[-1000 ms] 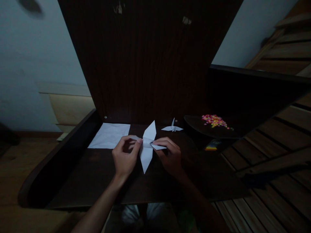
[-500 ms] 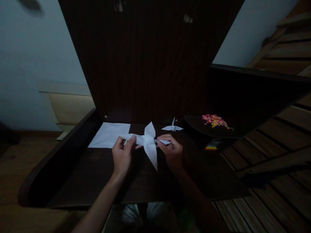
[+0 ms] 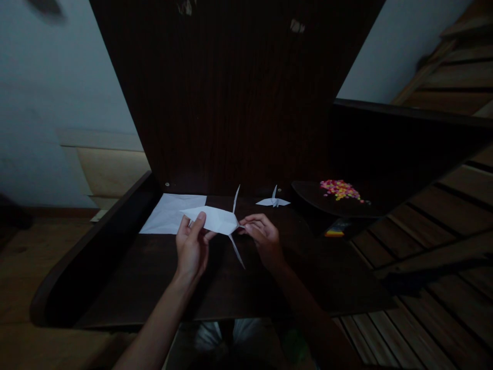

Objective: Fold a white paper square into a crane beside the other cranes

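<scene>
Between my two hands, above the dark desk (image 3: 154,288), is a white folded-paper bird (image 3: 221,220), much like an origami crane. Its broad flap lies in my left hand (image 3: 192,249), pinched with the thumb on top and the fingers beneath. My right hand (image 3: 265,237) pinches a narrow point at the bird's right end, which the fingers mostly hide. Two thin points stick out from the body, one towards the back and one towards me. Behind my right hand stands a smaller white paper crane (image 3: 275,202) with its wings spread.
A flat white paper sheet (image 3: 169,208) lies at the back left. Many small pink, yellow and orange pieces (image 3: 341,190) are heaped on a curved shelf (image 3: 308,198) to the right. A raised side board (image 3: 92,246) borders the desk's left; a tall dark panel (image 3: 239,103) stands behind.
The held paper bird has turned over, so its broad flap now faces up and its two side points show edge-on. Both hands still hold it, the right slightly further left.
</scene>
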Motion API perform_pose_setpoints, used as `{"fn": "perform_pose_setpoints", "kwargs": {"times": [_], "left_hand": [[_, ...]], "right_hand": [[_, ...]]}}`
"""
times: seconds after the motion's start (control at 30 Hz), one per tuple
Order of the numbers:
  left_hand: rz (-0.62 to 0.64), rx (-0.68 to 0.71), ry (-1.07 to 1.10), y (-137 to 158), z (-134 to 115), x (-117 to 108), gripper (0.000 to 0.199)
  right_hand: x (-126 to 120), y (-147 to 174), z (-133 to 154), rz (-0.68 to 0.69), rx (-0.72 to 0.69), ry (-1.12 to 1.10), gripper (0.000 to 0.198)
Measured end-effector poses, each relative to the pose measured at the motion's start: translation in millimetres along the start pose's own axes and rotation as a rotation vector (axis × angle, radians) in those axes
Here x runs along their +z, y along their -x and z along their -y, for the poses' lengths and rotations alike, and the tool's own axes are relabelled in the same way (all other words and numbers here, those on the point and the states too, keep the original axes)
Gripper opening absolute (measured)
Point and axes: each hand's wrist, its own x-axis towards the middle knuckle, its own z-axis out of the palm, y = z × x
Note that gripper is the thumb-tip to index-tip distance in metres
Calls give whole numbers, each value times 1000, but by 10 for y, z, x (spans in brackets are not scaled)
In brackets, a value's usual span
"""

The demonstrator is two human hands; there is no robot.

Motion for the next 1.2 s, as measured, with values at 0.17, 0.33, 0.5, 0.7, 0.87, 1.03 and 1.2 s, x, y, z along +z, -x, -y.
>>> {"fn": "perform_pose_setpoints", "kwargs": {"times": [0.17, 0.33, 0.5, 0.7, 0.87, 1.03, 1.2], "left_hand": [[-5, 1, 9, -32, -32, -20, 24], [6, 13, 3, -39, -42, -48, 25], [29, 7, 1, -24, -57, -46, 25], [45, -118, 91, -15, -82, 0, 21], [44, -187, 159, -41, -72, 0, 14], [49, -222, 187, -79, -31, -44, 5], [-5, -322, 204, -85, -35, -34, 9]], "right_hand": [[13, 5, 5, 7, -5, 150, 16], [-1, -11, -26, -44, -49, 282, 18], [-20, -29, 1, 72, 131, 234, 28], [-14, -13, 9, 219, 394, -16, 29], [41, -1, 54, 281, 387, -121, 34], [62, -13, 48, 240, 341, -163, 33], [44, -32, 26, 180, 232, -97, 29]]}}
